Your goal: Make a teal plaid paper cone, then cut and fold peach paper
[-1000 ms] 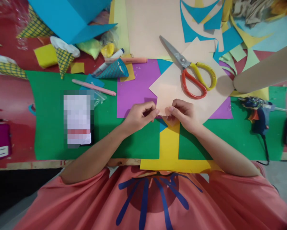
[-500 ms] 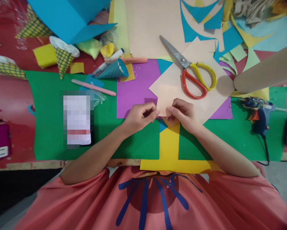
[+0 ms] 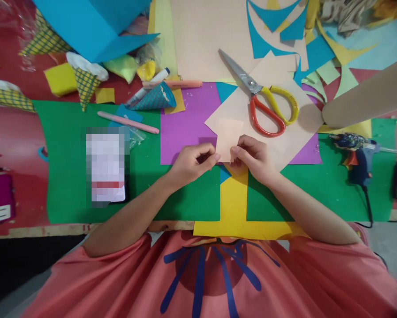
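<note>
A small peach paper piece (image 3: 227, 139) is pinched between my two hands near the middle of the table. My left hand (image 3: 197, 162) grips its lower left corner with thumb and finger. At its lower right edge, my right hand (image 3: 252, 158) is closed on the paper, thumb on top. Just beyond lies a larger peach sheet (image 3: 291, 141), partly under the scissors (image 3: 255, 86), whose handles are red and yellow. Yellow paper (image 3: 234, 198) lies below my hands.
A glue gun (image 3: 360, 163) and a pale cylinder (image 3: 367, 97) are at the right. To the left are a phone (image 3: 105, 168), a pink pen (image 3: 128, 122) and a blue paper cone (image 3: 156, 97). Blue and green scraps lie at the back right.
The view has shifted slightly. Both hands keep hold of the small peach paper, with hardly any movement.
</note>
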A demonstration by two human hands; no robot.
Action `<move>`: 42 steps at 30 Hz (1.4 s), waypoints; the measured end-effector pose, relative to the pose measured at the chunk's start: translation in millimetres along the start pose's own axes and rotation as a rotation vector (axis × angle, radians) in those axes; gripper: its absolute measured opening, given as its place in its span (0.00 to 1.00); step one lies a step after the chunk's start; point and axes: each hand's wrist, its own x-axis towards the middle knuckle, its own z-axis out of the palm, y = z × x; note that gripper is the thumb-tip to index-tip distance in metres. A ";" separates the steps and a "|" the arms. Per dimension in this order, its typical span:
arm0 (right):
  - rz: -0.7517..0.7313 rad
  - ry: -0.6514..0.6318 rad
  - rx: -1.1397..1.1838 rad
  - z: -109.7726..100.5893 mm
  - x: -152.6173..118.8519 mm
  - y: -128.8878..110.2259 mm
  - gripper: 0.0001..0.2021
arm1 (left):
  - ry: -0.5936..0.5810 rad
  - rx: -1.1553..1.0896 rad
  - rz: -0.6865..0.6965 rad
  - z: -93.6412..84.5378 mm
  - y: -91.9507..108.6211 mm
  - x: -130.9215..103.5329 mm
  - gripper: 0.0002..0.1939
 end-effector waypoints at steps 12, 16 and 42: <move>0.030 0.081 0.061 1.0 2.0 5.2 0.19 | 0.285 0.101 0.373 3.4 -11.9 1.4 0.05; 0.026 0.063 0.036 2.5 1.7 4.2 0.20 | 0.253 0.350 0.486 3.0 -9.3 1.8 0.02; -0.377 -0.181 -0.176 -3.3 2.1 9.9 0.10 | 0.139 -0.063 0.168 7.0 -12.2 -3.3 0.15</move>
